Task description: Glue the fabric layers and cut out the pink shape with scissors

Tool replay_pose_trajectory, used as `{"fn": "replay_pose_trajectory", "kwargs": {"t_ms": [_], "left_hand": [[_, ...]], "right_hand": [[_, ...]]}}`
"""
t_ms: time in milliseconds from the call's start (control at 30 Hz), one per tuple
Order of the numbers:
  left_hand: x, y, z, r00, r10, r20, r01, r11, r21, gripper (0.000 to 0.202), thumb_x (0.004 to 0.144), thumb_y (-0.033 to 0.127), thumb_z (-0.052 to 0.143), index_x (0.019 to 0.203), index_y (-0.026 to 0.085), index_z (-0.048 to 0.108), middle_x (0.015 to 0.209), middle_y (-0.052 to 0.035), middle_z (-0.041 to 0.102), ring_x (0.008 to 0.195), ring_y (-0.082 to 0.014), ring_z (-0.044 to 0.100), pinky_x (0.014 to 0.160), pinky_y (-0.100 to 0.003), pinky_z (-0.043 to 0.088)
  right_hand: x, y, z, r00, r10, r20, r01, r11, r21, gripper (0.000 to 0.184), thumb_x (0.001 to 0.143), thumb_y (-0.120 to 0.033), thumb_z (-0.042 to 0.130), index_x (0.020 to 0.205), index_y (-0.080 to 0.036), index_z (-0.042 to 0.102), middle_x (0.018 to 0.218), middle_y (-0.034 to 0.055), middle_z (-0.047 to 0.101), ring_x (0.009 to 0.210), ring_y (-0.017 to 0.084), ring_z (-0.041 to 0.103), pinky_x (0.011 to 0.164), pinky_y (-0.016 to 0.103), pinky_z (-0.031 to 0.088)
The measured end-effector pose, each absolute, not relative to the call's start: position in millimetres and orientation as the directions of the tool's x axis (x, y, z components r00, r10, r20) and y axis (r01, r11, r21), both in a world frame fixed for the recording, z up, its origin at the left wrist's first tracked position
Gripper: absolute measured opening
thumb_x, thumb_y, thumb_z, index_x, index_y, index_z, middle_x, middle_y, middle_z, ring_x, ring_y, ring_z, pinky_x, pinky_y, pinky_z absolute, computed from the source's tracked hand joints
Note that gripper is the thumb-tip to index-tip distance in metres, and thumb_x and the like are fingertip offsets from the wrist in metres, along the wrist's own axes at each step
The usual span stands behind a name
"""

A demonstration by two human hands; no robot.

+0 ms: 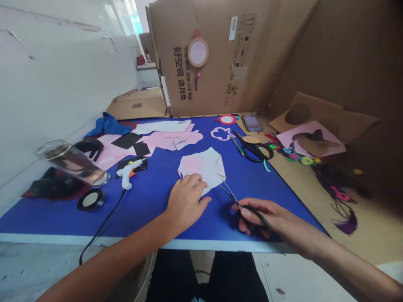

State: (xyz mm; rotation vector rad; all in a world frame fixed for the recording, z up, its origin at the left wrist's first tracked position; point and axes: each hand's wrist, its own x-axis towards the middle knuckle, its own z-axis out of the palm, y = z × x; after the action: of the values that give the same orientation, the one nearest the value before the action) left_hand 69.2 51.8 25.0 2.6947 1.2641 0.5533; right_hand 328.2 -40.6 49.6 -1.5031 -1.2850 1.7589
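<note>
A white, faintly pink-tinted sheet (206,167), cloth or paper, lies in the middle of the blue table with its right edge folded over. My left hand (189,199) rests on its lower left part, palm down, with bent fingers on the sheet and the thumb apart. Black-handled scissors (234,197) are in my right hand (256,216), fingers around the handles. Their blades are slightly parted and point up-left, with the tips at the sheet's lower right edge. What lies under my left fingers is hidden.
On the left are a glass of water (74,163), a roll of tape (92,199) and a white glue gun (128,173) with its cord. Another pair of scissors (255,152) and a pencil (237,146) lie at the right. Cardboard walls (214,79) stand behind.
</note>
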Motion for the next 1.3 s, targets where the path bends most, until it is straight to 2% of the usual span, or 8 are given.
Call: {"fn": "replay_pose_trajectory", "kwargs": {"t_ms": [200, 367, 533, 967, 1300], "left_hand": [[86, 57, 5, 0.641, 0.723, 0.258, 0.723, -0.681, 0.111, 0.005, 0.098, 0.025, 0.072, 0.095, 0.021, 0.071, 0.105, -0.0051, 0.07, 0.099, -0.0266, 0.066, 0.08, -0.043, 0.051], [86, 62, -1, 0.668, 0.685, 0.29, 0.704, -0.708, 0.052, 0.021, 0.104, 0.016, 0.058, 0.086, 0.02, 0.067, 0.095, -0.0056, 0.068, 0.091, -0.0259, 0.063, 0.077, -0.043, 0.048], [82, 61, -4, 0.646, 0.691, 0.323, 0.701, -0.705, 0.105, 0.022, 0.105, 0.012, 0.052, 0.089, 0.02, 0.065, 0.093, -0.006, 0.067, 0.087, -0.0254, 0.061, 0.076, -0.043, 0.047], [77, 60, -2, 0.58, 0.758, 0.3, 0.664, -0.653, 0.364, 0.024, 0.109, 0.014, 0.042, 0.093, 0.023, 0.058, 0.096, -0.0041, 0.067, 0.089, -0.0231, 0.064, 0.079, -0.04, 0.048], [75, 61, -4, 0.593, 0.753, 0.286, 0.653, -0.657, 0.377, 0.026, 0.109, 0.014, 0.04, 0.092, 0.022, 0.057, 0.096, -0.0047, 0.066, 0.088, -0.0239, 0.063, 0.079, -0.041, 0.048]], "right_hand": [[319, -45, 47, -0.241, 0.754, -0.611, 0.151, -0.593, -0.791, 0.061, 0.091, -0.074, 0.075, 0.117, -0.018, 0.072, 0.09, 0.0063, 0.075, 0.074, 0.015, 0.054, 0.055, 0.025, 0.02], [309, -40, 48, -0.246, 0.737, -0.629, 0.077, -0.632, -0.771, 0.062, 0.089, -0.072, 0.078, 0.116, -0.017, 0.071, 0.088, 0.0063, 0.075, 0.071, 0.013, 0.051, 0.05, 0.024, 0.018], [299, -35, 49, -0.239, 0.747, -0.62, 0.028, -0.633, -0.773, 0.064, 0.087, -0.074, 0.079, 0.115, -0.017, 0.072, 0.086, 0.0059, 0.074, 0.07, 0.013, 0.049, 0.048, 0.022, 0.019], [289, -16, 46, -0.244, 0.774, -0.584, -0.035, -0.608, -0.793, 0.059, 0.091, -0.071, 0.077, 0.111, -0.015, 0.073, 0.086, 0.0077, 0.073, 0.07, 0.013, 0.051, 0.045, 0.02, 0.022], [288, -12, 43, -0.21, 0.777, -0.594, -0.043, -0.614, -0.788, 0.053, 0.085, -0.067, 0.085, 0.09, -0.017, 0.066, 0.076, 0.0028, 0.066, 0.061, 0.01, 0.044, 0.044, 0.022, 0.018]]}}
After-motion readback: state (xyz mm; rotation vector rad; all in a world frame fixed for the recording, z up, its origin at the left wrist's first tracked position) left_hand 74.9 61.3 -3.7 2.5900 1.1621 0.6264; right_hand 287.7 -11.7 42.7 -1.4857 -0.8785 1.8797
